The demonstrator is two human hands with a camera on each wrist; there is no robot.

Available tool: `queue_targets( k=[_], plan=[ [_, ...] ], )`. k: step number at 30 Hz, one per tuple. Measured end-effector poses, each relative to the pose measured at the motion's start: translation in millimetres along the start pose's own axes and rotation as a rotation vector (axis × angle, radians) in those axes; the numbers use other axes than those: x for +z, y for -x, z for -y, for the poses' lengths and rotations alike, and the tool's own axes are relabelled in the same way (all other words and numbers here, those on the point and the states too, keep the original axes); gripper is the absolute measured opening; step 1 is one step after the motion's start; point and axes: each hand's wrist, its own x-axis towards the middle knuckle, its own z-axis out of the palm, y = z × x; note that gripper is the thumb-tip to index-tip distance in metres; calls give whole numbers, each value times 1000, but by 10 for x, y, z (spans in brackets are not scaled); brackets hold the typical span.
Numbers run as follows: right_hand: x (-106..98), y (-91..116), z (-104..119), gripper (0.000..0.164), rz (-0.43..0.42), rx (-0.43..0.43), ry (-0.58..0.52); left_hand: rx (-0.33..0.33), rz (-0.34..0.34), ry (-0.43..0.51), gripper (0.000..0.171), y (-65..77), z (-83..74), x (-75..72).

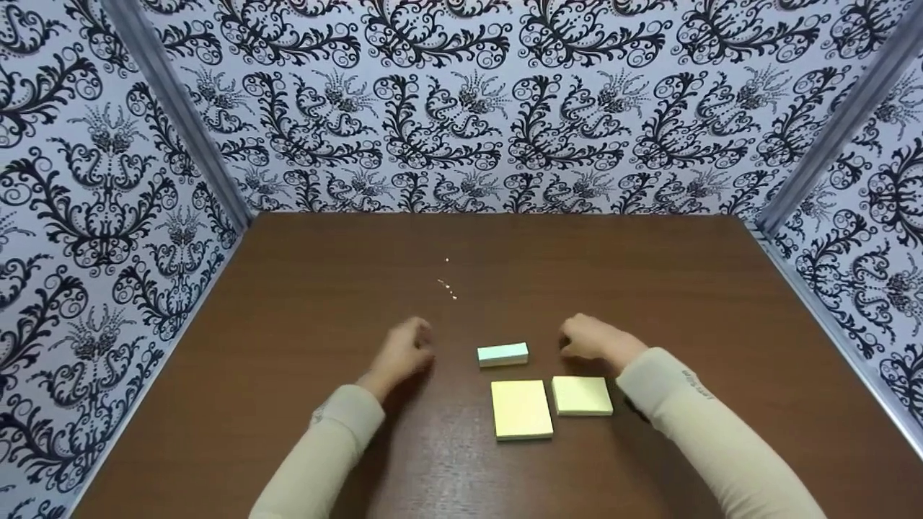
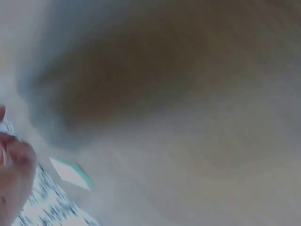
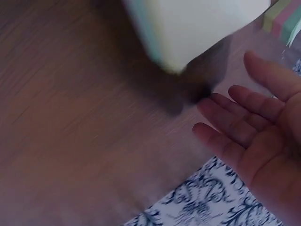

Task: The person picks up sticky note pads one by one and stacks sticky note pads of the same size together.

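Three pads of sticky notes lie in front of me in the head view. The large yellow pad (image 1: 522, 409) is nearest, with a smaller pale-yellow pad (image 1: 582, 396) at its right and a narrow pad with a mint-green top (image 1: 502, 354) just beyond it. To the left of the pads, my left hand (image 1: 402, 351) hovers with loosely bent fingers and nothing visible in them. My right hand (image 1: 593, 337) is beyond the smaller pad, and its relaxed fingers (image 3: 225, 141) are bare in the right wrist view. Colored layers show along a pad's side (image 3: 149, 40) there.
A brown wooden table (image 1: 303, 288) carries everything. Black-and-white patterned panels (image 1: 461, 108) with grey corner posts (image 1: 180, 108) enclose it at the back and both sides. Small bright specks (image 1: 448, 288) show on the tabletop past the hands.
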Motion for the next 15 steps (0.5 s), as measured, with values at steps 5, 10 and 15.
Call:
queue_targets(
  k=[5, 10, 15],
  plan=[
    [4, 42, -75, 14, -10, -38, 31, -188, -46, -294, 34, 31, 151, -248],
    [11, 26, -46, 13, -16, -27, 47, -297, 56, -318, 28, 90, 209, -283],
    [14, 20, -25, 12, -35, -16, 65, -304, 77, -278, 21, 93, 191, -288]
  ],
)
